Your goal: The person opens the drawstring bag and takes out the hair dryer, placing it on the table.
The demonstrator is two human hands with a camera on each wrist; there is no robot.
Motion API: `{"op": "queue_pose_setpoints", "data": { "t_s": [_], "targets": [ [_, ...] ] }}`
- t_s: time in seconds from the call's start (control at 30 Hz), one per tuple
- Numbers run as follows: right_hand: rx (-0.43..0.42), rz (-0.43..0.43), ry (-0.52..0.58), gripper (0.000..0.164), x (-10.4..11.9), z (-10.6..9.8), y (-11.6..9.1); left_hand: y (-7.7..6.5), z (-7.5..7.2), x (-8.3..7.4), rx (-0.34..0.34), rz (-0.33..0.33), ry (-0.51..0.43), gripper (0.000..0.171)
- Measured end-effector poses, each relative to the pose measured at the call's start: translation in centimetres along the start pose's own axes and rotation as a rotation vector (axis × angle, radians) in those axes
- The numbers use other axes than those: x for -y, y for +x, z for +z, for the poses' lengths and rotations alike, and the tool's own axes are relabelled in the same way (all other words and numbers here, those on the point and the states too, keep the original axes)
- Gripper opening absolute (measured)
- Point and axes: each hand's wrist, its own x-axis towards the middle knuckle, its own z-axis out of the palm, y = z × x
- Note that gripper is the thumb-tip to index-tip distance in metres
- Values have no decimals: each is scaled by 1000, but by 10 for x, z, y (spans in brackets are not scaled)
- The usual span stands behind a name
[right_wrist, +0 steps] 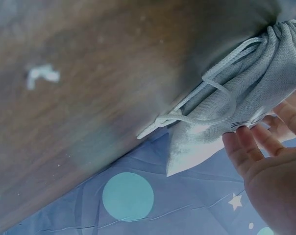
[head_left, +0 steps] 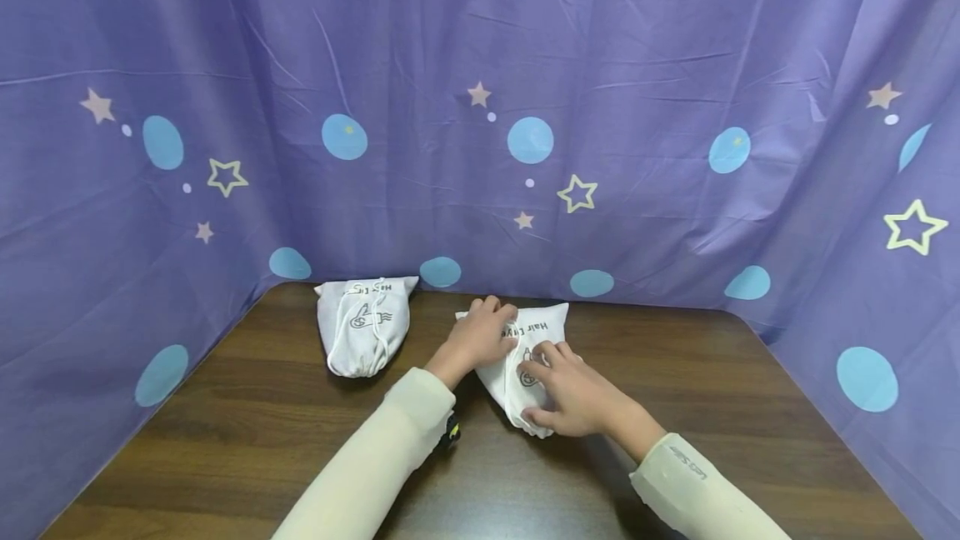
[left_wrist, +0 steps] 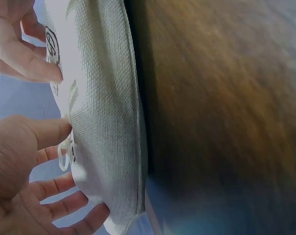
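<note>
A white cloth drawstring bag (head_left: pixel 498 380) printed "Hair Dryer" lies on the table between my two hands. On its upper left part rests my left hand (head_left: pixel 482 335), fingers loosely bent. In the left wrist view, its thumb (left_wrist: pixel 52 131) touches the printed face and the other fingers spread along the bag. My right hand (head_left: pixel 581 394) lies over the bag's right side with parted, slightly bent fingers. The right wrist view has its fingertips (right_wrist: pixel 231 142) at the cloth, below the gathered mouth. A looped white cord (right_wrist: pixel 180 117) hangs off the bag.
A second white drawstring bag (head_left: pixel 363 332) with similar print lies at the back left of the brown wooden table (head_left: pixel 247 440). A purple curtain (head_left: pixel 435 107) with stars and blue ovals encloses the table at the back and both sides.
</note>
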Motion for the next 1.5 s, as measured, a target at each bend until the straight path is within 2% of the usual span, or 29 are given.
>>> {"op": "queue_pose_setpoints", "data": {
  "t_s": [0.3,0.43,0.97,1.23,1.5],
  "targets": [
    [11,-4,-4,60,7,-4,-6,-7,-3,-1,29,10,-7,41],
    [22,-13,-5,62,9,-4,-8,-12,-3,-1,27,17,1,39],
    [-27,-70,-47,63,19,-4,-15,-31,-10,-2,18,45,17,40],
    [-16,-74,-81,63,27,-7,-15,-40,-16,-2,25,42,4,41],
    [3,-81,-90,63,33,-11,-20,-45,-16,-4,27,53,10,41]
  ]
}}
